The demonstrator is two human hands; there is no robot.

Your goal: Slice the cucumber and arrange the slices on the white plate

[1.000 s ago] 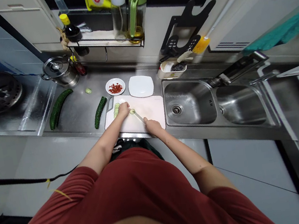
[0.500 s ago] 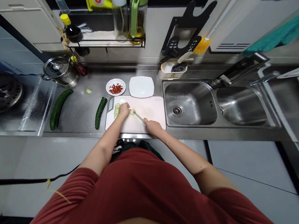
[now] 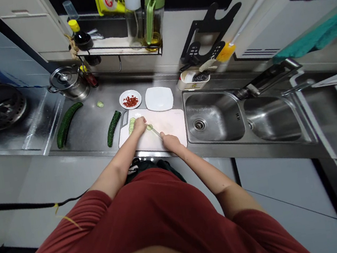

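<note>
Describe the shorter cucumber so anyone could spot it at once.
Find the white cutting board left of the sink. Beside its left edge, on the counter, lies the shorter cucumber. It is straighter than the long cucumber farther left.

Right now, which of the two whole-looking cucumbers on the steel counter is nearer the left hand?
The shorter cucumber, just left of the cutting board. The longer cucumber is curved and lies farther left, in front of the lidded pot.
</note>
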